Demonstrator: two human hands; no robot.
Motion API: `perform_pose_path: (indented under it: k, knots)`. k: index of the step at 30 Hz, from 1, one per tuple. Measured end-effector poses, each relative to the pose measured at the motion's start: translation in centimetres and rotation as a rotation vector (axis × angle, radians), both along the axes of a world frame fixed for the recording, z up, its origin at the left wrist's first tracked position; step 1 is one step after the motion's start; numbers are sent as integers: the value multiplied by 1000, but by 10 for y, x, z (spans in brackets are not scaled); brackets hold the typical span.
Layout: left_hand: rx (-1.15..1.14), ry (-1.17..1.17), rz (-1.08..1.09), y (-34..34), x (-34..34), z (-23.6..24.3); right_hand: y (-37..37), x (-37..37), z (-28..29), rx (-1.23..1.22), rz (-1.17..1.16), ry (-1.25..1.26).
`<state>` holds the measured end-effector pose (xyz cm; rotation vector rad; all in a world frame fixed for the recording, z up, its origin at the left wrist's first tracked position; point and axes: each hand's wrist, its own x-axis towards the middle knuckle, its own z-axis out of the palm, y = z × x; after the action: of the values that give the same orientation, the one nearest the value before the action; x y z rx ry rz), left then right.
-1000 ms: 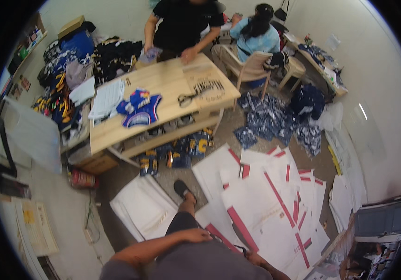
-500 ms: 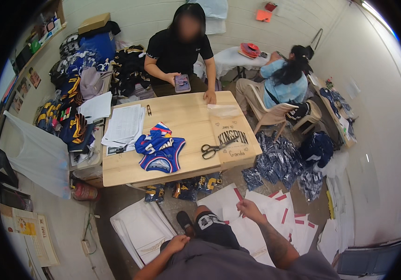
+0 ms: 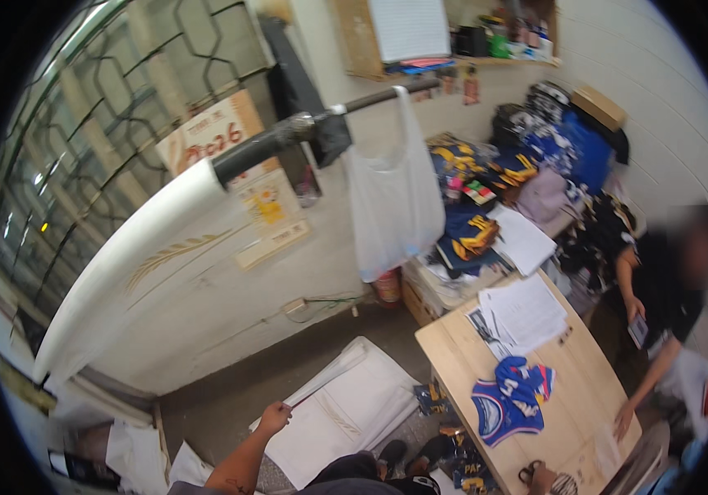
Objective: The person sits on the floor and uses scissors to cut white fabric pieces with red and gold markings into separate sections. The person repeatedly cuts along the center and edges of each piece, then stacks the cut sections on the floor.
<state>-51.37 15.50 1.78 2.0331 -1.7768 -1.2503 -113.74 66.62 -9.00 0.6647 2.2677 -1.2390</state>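
Observation:
My left hand (image 3: pixel 275 417) is closed at the left edge of a stack of large white sheets (image 3: pixel 387 375) on the floor. Its fingers seem to pinch the edge of the upper sheet, which bears a pale gold leaf print. At the bottom edge, what looks like part of my right hand (image 3: pixel 543 479) is beside the black scissors handles (image 3: pixel 526 473) on the table. Its fingers cannot be made out, nor whether it grips the scissors. A blue jersey (image 3: pixel 509 408) with red and white trim lies on the wooden table (image 3: pixel 461 346).
Printed papers (image 3: pixel 527 313) lie on the table's far end. Across it a person (image 3: pixel 659 289) holds a phone (image 3: pixel 637 330). A large white roll (image 3: pixel 123 272) on a dark bar stands at left, beside a hanging plastic bag (image 3: pixel 395 190). Bagged clothes (image 3: pixel 432 399) lie under the table's edge.
My view has swung left, bringing the roll and window grille into sight. My left hand has moved from beside my lap to the sheet stack. The red-marked sheets on the right are out of view.

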Motion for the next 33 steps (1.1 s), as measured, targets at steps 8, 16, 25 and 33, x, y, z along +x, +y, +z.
perform_pose_path:
  k: [8, 16, 25, 33]
  knots:
    - [151, -54, -316, 138, 79, -21, -33, 21, 34, -383, 82, -203]
    - [348, 111, 268, 271, 131, -61, -6, 23, 77, 888, 1087, 249]
    - [151, -205, -228, 407, 213, -129, -171, 132, 216, 168, 1201, 1083]
    - [595, 510, 1170, 468, 163, -98, -395, 219, 219, 241, 1752, -14]
